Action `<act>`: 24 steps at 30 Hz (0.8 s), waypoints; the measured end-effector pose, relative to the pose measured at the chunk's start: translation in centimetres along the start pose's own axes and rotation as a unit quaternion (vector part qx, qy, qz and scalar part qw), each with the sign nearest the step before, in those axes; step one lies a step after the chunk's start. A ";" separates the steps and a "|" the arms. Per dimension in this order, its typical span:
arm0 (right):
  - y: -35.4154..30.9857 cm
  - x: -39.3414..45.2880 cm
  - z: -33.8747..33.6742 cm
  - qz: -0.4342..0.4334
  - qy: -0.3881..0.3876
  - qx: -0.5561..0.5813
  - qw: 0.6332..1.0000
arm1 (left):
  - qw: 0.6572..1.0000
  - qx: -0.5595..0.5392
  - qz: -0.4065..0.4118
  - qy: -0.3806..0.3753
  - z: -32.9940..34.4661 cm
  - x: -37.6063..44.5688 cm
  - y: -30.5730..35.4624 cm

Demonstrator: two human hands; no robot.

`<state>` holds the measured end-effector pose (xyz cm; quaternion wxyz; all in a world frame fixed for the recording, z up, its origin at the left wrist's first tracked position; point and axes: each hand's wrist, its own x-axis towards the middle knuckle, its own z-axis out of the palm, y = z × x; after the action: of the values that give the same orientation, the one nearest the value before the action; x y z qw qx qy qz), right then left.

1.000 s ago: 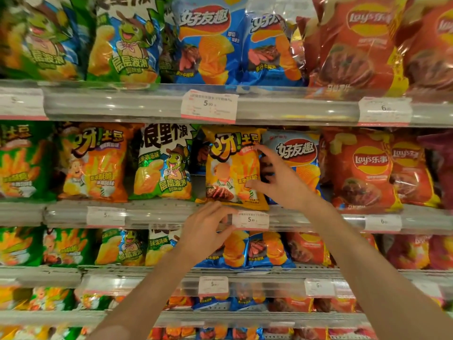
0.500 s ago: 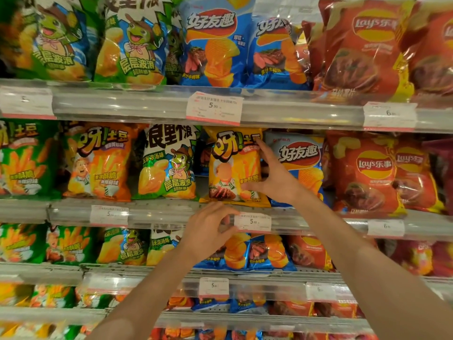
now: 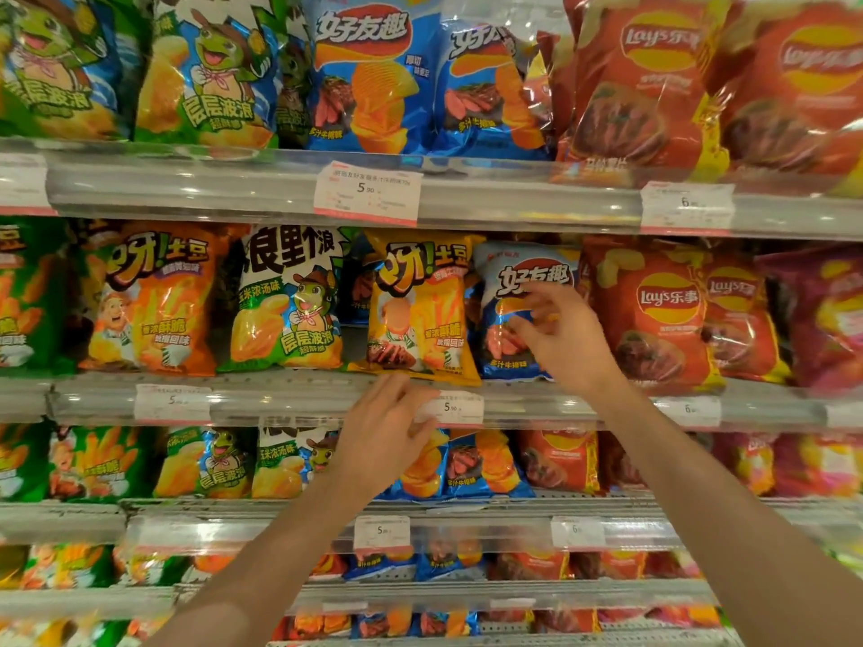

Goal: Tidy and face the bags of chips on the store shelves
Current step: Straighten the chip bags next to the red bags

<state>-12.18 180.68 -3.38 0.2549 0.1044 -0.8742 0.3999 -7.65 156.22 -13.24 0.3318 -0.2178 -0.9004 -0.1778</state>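
Observation:
On the middle shelf a yellow chip bag (image 3: 420, 310) stands upright and faces forward. A blue chip bag (image 3: 525, 268) stands right beside it, touching its right edge. My right hand (image 3: 560, 338) is on the front of the blue bag, with fingers and thumb pinching the foil at its middle. My left hand (image 3: 387, 427) rests lower, on the clear shelf rail (image 3: 280, 399) just below the yellow bag. Its fingers are loosely curled beside a price tag (image 3: 460, 406) and hold nothing.
Red Lay's bags (image 3: 654, 315) fill the shelf to the right. A white-and-green bag (image 3: 289, 301) and an orange bag (image 3: 154, 301) stand to the left. Packed shelves of bags sit above and below, each fronted by a clear rail with price tags.
My right hand has moved from the right edge of the yellow bag onto the front of the blue bag. My left hand has stayed on the rail.

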 end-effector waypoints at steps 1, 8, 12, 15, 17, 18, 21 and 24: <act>1.0 -0.3 -0.9 -0.006 0.021 -0.033 0.999 | 1.000 0.000 0.003 0.004 0.2 0.1 0.2; 4.6 -1.0 -3.7 0.059 -0.092 -0.030 0.994 | 1.000 -0.015 -0.004 0.006 0.8 0.7 -0.1; 5.6 0.5 -3.4 0.074 -0.168 0.089 0.979 | 1.000 -0.026 0.000 0.014 0.6 0.7 -0.1; 6.0 0.9 -2.9 0.073 -0.160 0.118 0.977 | 0.999 -0.031 0.000 0.014 0.6 0.7 -0.2; 6.4 0.8 -2.6 0.054 -0.130 0.124 0.982 | 1.000 -0.029 -0.003 0.012 0.6 0.7 -0.2; 6.5 0.8 -2.5 0.045 -0.118 0.125 0.984 | 1.000 -0.027 -0.004 0.011 0.6 0.7 -0.2; 6.5 0.7 -2.2 0.037 -0.103 0.133 0.985 | 0.999 -0.031 -0.005 0.005 0.6 0.7 -0.2; 6.7 0.8 -1.9 0.048 -0.109 0.138 0.983 | 0.999 -0.038 -0.008 -0.002 0.5 0.8 -0.2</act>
<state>-14.79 186.55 -6.25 0.1218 0.1395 -0.8374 0.5143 -8.51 156.50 -13.10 0.3206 -0.2234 -0.8953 -0.2140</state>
